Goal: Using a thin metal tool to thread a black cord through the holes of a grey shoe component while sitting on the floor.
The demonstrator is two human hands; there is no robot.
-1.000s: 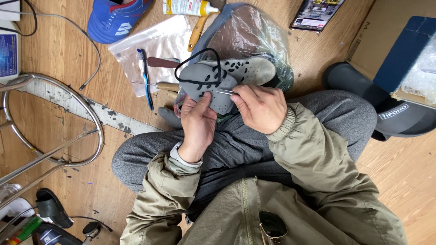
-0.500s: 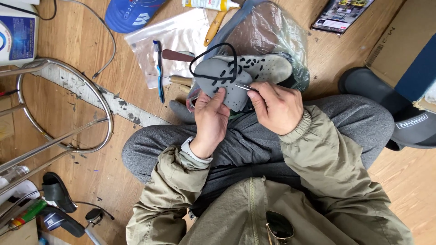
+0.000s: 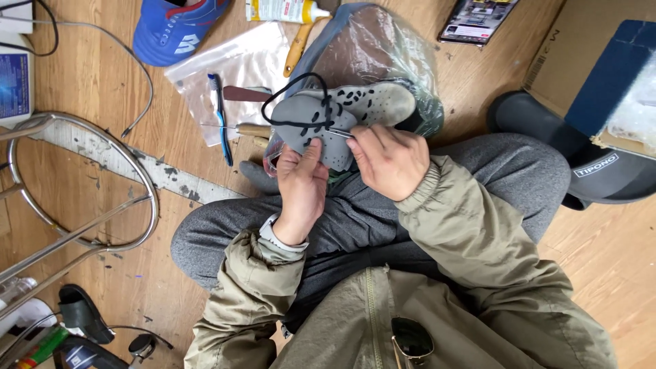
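The grey shoe upper point(image 3: 321, 126) sits over the lap, just beyond both hands. The left hand point(image 3: 302, 184) grips its near edge; the right hand point(image 3: 388, 160) pinches 1 thin metal tool point(image 3: 339, 133) against it.

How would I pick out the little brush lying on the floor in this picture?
Start at the clear plastic bag spread on the wooden floor, just below the blue shoe. The brush lies along that bag's edge, left of the grey shoe the person holds. It is thin like a toothbrush, with a blue handle, unlike the wooden-handled tools beside it.
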